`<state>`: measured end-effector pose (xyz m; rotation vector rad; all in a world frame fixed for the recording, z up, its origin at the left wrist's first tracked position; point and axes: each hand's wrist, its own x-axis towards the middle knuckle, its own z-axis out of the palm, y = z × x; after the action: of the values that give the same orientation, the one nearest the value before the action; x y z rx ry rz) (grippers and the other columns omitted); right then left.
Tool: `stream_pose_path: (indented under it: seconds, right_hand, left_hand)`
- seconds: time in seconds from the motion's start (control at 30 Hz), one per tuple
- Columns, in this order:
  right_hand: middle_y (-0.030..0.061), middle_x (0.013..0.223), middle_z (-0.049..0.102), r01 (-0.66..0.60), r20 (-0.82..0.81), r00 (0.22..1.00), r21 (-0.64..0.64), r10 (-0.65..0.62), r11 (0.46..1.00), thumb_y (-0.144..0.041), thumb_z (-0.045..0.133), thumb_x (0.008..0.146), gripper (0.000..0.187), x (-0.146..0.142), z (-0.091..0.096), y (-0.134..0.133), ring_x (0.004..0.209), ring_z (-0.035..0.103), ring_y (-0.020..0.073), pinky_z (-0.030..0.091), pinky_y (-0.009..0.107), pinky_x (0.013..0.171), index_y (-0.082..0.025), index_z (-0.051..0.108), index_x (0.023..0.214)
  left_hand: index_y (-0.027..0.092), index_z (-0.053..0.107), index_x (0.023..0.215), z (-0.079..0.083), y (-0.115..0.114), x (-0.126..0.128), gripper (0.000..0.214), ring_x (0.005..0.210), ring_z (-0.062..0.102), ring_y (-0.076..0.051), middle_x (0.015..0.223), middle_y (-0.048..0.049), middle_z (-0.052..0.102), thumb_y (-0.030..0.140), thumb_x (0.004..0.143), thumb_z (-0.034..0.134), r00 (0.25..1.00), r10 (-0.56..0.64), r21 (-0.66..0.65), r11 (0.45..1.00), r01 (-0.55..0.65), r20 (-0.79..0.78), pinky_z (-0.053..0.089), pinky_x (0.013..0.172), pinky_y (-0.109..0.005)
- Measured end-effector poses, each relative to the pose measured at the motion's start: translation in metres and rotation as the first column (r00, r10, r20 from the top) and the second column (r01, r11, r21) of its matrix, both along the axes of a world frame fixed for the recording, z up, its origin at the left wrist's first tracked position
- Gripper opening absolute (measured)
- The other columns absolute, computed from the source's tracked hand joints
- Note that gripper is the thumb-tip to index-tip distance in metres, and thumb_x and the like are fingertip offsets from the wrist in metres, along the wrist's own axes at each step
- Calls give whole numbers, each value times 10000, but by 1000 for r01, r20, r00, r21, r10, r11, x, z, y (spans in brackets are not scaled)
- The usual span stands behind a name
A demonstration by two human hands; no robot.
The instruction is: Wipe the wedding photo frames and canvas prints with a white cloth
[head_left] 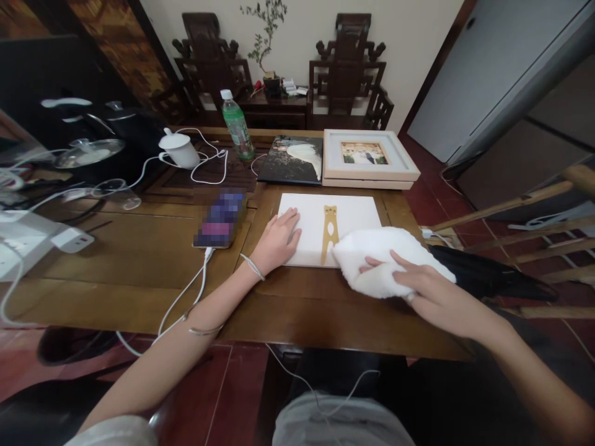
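A white rectangular board (307,232) lies flat on the wooden table, with a gold cat-shaped design (330,226) down its middle. My left hand (279,238) rests on the board's left edge, fingers stretched out and flat. In my right hand (418,282) is a fluffy white cloth (388,248), gripped from above between thumb and fingers. The cloth's left tip touches or overlaps the board's lower right part, close to the gold design. It hides that corner of the board.
Behind the board are a dark picture panel (297,160) and a light-framed photo (404,158). A green bottle (239,130), white lidded cup (180,150) and charging phone (220,220) stand or lie left. White cables (181,297) cross the table's front edge. Wooden rails (520,207) stand right.
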<state>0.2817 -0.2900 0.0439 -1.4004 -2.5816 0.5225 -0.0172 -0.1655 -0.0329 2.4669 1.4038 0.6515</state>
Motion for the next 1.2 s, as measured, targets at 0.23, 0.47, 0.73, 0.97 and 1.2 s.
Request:
stream_pose_path:
  seconds: [0.23, 0.47, 0.73, 0.97, 1.2]
  right_hand:
    - [-38, 565, 524, 92, -119, 989, 56, -85, 994, -108, 407, 664, 179, -9, -11, 83, 604, 571, 204, 360, 522, 1125, -262, 329, 617]
    - [179, 1329, 611, 90, -19, 996, 210, -87, 974, -58, 398, 710, 262, -26, -33, 90, 1365, 451, 356, 226, 666, 1143, -192, 536, 888]
    - [141, 1354, 625, -30, 36, 999, 65, 28, 997, -30, 412, 724, 331, -25, -8, 0, 1400, 430, 310, 306, 612, 1157, -210, 624, 905]
    - [47, 952, 734, 11, -9, 1000, -77, -12, 997, -139, 444, 714, 212, 1, 7, 28, 997, 666, 294, 486, 499, 987, -264, 602, 782]
    - [-18, 575, 440, 212, -166, 966, 83, -196, 974, -214, 392, 727, 140, -14, -12, 105, 636, 507, 212, 450, 492, 953, -266, 292, 644]
  left_hand:
    - [132, 523, 1350, 2, -1, 0, 434, 1441, 391, -292, 1499, -174, 481, 228, 944, 403, 1000, 2, -13, 1000, -2, -7, 301, 1180, -539]
    - [102, 520, 1347, 2, 0, -1, 438, 1442, 390, -287, 1506, -181, 470, 223, 941, 409, 1000, -3, -8, 1000, 3, -20, 306, 1183, -518]
    - [113, 520, 1352, 3, -1, 0, 436, 1441, 389, -301, 1506, -188, 468, 226, 948, 401, 999, -6, -8, 1000, 5, -34, 305, 1177, -541]
    - [132, 519, 1355, 4, 0, 0, 435, 1442, 387, -306, 1504, -181, 472, 225, 944, 407, 1000, -8, -12, 1000, 8, -29, 311, 1171, -554]
    - [131, 525, 1347, 3, 1, -1, 432, 1434, 400, -297, 1498, -177, 480, 223, 937, 421, 1000, -17, -15, 1000, 17, 1, 315, 1173, -534]
